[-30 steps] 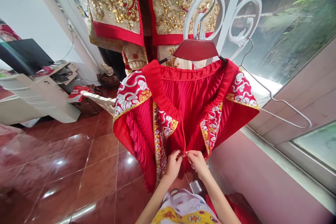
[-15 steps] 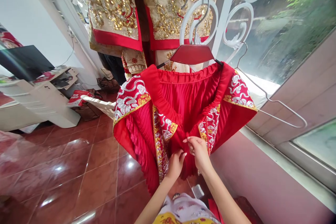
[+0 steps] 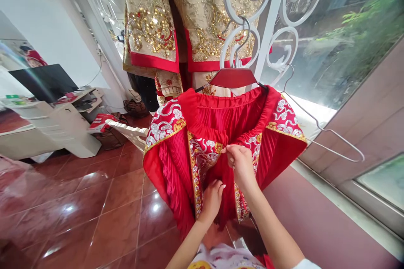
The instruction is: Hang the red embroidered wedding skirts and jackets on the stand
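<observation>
A red pleated skirt (image 3: 176, 159) with silver and gold embroidered panels hangs from a dark red clip hanger (image 3: 233, 77) by its waistband. The front of the waistband droops open toward me. Higher up, my right hand (image 3: 240, 163) is closed in a pinch on the waistband's front edge, beside a gold-trimmed panel corner. My left hand (image 3: 211, 201) sits lower, against the inside of the skirt's front. Its fingers are curled with the thumb close to them; whatever lies between them is hidden.
Behind the skirt hang cream garments (image 3: 151, 29) with gold sequins and red hems. A white scrolled metal rack (image 3: 241, 46) carries the hanger. A bare wire hanger (image 3: 328, 130) hangs at right by the window. A white desk (image 3: 59, 122) with a monitor (image 3: 46, 80) stands left.
My right hand has lifted the front edge of the waistband, and the embroidered corner rises with it. My left hand stays low, nearly in place. The view has shifted slightly.
</observation>
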Tool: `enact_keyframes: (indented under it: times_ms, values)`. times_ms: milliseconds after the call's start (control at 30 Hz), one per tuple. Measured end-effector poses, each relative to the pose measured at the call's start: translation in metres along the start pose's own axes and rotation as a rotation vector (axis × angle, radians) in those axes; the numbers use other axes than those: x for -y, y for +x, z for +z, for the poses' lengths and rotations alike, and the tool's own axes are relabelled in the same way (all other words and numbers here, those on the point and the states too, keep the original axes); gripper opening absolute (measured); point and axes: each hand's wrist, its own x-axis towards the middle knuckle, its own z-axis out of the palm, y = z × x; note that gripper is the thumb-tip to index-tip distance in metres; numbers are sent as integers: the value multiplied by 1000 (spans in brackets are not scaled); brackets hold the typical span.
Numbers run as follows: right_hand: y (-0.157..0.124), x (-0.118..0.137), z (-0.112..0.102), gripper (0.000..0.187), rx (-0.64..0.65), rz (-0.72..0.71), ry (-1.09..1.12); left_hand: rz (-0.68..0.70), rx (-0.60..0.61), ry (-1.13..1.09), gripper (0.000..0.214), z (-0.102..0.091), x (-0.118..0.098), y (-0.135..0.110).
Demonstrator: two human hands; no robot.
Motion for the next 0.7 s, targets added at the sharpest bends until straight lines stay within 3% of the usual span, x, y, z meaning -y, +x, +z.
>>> enact_keyframes:
  times_ms: [100,233,333,400,433,467,533,600,700]
  values:
    - [-6,-12,0,27,-4,-72,-166,-33,32,44,27,-2,5,5]
    - [-17,-30,-27,36,-33,-206,-440,-95,84,95,24,-18,11,5]
    - [-15,-31,-50,31,-210,-332,-548,-60,181,56,17,-59,-15,4]
    - [-9,-29,-59,27,-261,-398,-603,123,291,-132,22,-98,-51,8]
    - [-5,-29,-60,25,-243,-418,-622,244,256,-240,25,-118,-71,14]
    - [-1,-29,-60,24,-210,-424,-635,362,149,-273,27,-136,-90,21]
    - [6,-32,-57,22,-148,-411,-645,539,-113,-118,24,-163,-121,41]
    - [9,-37,-54,20,-123,-379,-640,513,-300,141,22,-172,-137,64]
    - [9,-45,-54,17,-97,-346,-622,336,-406,436,23,-163,-137,87]
